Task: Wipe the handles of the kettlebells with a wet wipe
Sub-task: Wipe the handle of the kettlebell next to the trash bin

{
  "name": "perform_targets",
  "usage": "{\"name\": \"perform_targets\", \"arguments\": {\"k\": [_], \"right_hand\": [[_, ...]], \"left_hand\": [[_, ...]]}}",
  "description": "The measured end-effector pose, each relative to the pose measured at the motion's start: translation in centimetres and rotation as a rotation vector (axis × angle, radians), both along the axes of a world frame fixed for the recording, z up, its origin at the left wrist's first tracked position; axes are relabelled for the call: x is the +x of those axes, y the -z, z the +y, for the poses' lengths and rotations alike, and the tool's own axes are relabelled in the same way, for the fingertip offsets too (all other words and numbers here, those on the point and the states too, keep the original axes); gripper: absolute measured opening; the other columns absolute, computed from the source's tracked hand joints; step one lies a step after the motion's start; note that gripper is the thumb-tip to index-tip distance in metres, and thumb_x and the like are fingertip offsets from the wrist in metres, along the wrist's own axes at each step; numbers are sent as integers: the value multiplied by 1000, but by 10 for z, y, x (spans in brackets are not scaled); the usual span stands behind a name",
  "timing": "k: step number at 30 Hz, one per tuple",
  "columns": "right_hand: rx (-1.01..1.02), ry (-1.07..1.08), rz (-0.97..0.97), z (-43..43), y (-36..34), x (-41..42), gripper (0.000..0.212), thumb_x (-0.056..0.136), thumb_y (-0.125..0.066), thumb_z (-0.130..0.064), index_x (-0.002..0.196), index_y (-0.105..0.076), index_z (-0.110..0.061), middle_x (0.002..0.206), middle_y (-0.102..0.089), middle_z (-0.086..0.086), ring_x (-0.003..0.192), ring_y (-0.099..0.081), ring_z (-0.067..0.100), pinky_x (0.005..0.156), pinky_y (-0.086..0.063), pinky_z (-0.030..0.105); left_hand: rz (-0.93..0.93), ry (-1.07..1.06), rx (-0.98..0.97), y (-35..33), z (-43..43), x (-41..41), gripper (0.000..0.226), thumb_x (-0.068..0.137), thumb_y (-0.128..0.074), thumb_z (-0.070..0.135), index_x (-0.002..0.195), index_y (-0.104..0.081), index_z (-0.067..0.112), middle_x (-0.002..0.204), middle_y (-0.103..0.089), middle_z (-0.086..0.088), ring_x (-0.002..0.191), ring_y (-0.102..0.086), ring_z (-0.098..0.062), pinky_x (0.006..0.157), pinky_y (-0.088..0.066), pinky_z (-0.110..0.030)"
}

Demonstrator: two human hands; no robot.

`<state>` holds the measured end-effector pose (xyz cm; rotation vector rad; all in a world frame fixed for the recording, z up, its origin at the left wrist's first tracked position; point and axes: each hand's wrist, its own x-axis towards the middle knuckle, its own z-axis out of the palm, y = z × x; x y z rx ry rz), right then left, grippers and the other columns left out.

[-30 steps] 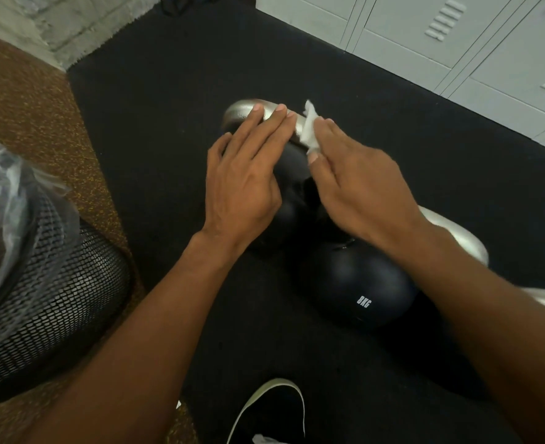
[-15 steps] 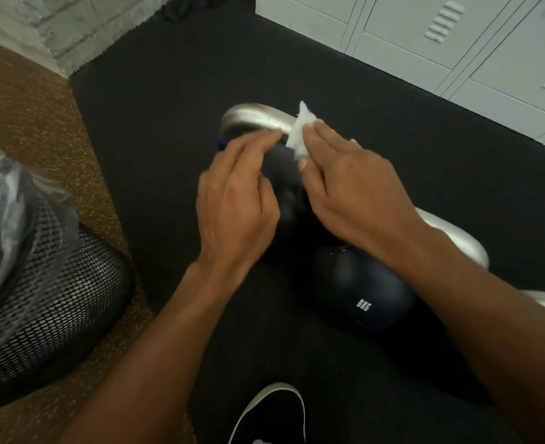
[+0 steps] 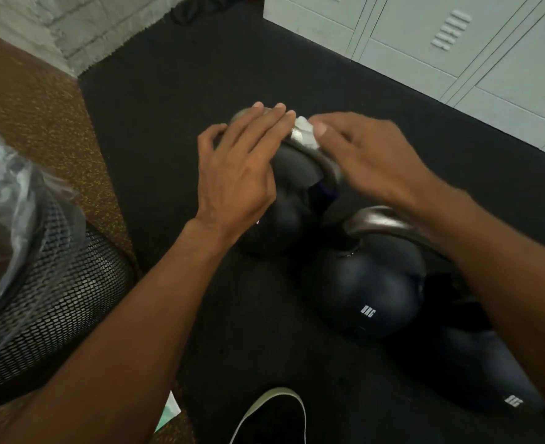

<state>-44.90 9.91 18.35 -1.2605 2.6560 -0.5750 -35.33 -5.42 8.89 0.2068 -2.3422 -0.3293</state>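
Three black kettlebells with silver handles stand on the black mat. The far kettlebell [image 3: 280,225] has its handle [image 3: 319,158] under both hands. My left hand [image 3: 237,174] lies across the handle's left end with straight fingers. My right hand [image 3: 373,158] pinches a crumpled white wet wipe [image 3: 304,134] and presses it on the handle's top, right beside my left fingertips. The middle kettlebell [image 3: 370,283], marked 8KG, sits nearer, and my right forearm crosses its handle [image 3: 380,219]. A third kettlebell [image 3: 488,379] is partly hidden at the lower right.
A black mesh bin [image 3: 59,302] with a clear plastic liner stands at the left on brown speckled floor. Pale lockers [image 3: 456,49] line the back right. My dark shoe [image 3: 274,418] is at the bottom, with a pale green packet [image 3: 168,411] beside it.
My left hand has moved back up and laid its fingers over the handle's top. My right hand has shifted along the handle with the wipe, which now sits more bunched under the fingers.
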Motion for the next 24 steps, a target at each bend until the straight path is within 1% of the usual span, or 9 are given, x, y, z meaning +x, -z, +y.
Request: {"name": "perform_targets", "arguments": {"k": [3, 5, 7, 9, 11, 15, 18, 21, 24], "right_hand": [[-186, 131, -645, -13, -7, -28, 43, 104, -43, -44, 106, -77, -17, 113, -74, -2, 100, -67, 10, 96, -49, 31], [-247, 172, -773, -17, -5, -37, 47, 105, -43, -41, 99, -79, -12, 104, -76, 8, 88, -66, 16, 87, -49, 32], [-189, 139, -690, -18, -6, -40, 46, 103, -43, -41, 98, -81, -16, 108, -77, 6, 98, -68, 16, 96, -48, 34], [5, 24, -336, -16, -16, -29, 47, 99, -39, -47, 109, -77, -22, 112, -75, -2, 109, -66, 18, 103, -45, 37], [104, -67, 32, -11, -16, -15, 48, 103, -35, -43, 112, -72, -13, 110, -72, 5, 104, -64, 26, 91, -45, 34], [40, -256, 424, 0, 1, 11, 41, 103, -37, -25, 116, -70, -4, 117, -69, 14, 102, -62, 32, 90, -41, 36], [72, -189, 352, -1, 7, -2, 47, 102, -35, -33, 133, -63, -12, 126, -61, 12, 111, -56, 32, 93, -40, 36], [30, -169, 196, -9, 3, -8, 47, 102, -33, -35, 136, -60, -16, 134, -60, 7, 123, -54, 26, 105, -40, 35], [66, -168, 160, -11, 4, -2, 48, 102, -32, -36, 139, -54, -13, 139, -59, 9, 126, -56, 30, 109, -42, 48]], "left_hand": [[15, 19, 38, 0, -3, 2, 59, 88, -47, 3, 143, -58, 20, 150, -55, 4, 142, -47, -12, 106, -39, -47], [16, 44, 98, 0, -7, 4, 57, 89, -45, 4, 143, -58, 18, 149, -56, 2, 142, -47, -10, 110, -37, -44], [38, 69, 118, 0, -13, 3, 53, 91, -46, 3, 140, -61, 17, 146, -59, 1, 139, -50, -10, 109, -38, -44], [53, 78, 120, -1, -16, 2, 50, 91, -48, 2, 136, -63, 17, 143, -61, 1, 136, -53, -10, 106, -40, -44], [74, 73, 116, -1, -16, 0, 50, 91, -50, 1, 134, -65, 18, 141, -63, 3, 134, -54, -8, 103, -42, -43], [80, 74, 131, 1, -16, 0, 48, 92, -46, 3, 131, -68, 20, 139, -65, 5, 133, -56, -8, 100, -45, -46], [71, 78, 125, -1, -17, 0, 49, 92, -44, 4, 131, -69, 21, 138, -65, 5, 132, -57, -8, 97, -47, -49], [68, 78, 126, 1, -17, 0, 51, 91, -44, 2, 132, -67, 21, 140, -63, 5, 134, -55, -9, 96, -47, -49], [88, 90, 137, 5, -18, 1, 53, 90, -43, 0, 133, -67, 19, 141, -63, 3, 135, -55, -11, 97, -48, -51]]}}
